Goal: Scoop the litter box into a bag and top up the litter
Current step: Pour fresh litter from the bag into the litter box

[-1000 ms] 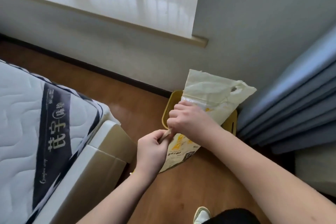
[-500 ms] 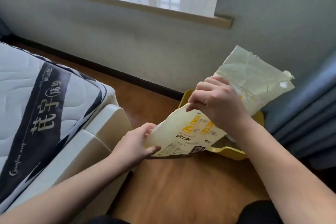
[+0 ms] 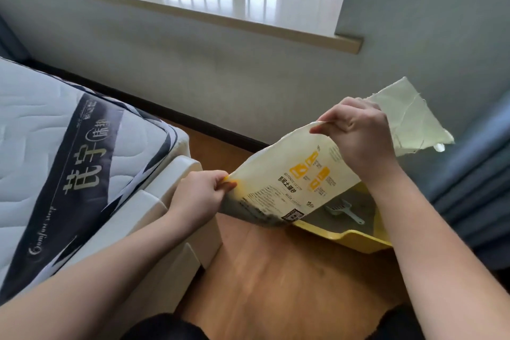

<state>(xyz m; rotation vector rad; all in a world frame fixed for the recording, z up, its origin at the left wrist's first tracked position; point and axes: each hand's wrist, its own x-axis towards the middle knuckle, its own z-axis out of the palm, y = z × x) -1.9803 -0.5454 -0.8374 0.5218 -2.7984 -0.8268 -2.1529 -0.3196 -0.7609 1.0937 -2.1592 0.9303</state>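
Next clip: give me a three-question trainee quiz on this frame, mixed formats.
1. True or false: the left hand pinches a corner of the cat litter bag.
2. Where does the scoop lie? A) on the floor B) in the yellow litter box C) on the mattress
3. Fill in: the right hand grips the bag's upper ____.

Key: 1 true; 2 B; 3 edge.

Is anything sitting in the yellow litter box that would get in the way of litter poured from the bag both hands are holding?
Yes. A pale blue plastic scoop lies on the grey litter inside the yellow litter box, below the cream litter bag. Nothing else visible blocks the pour.
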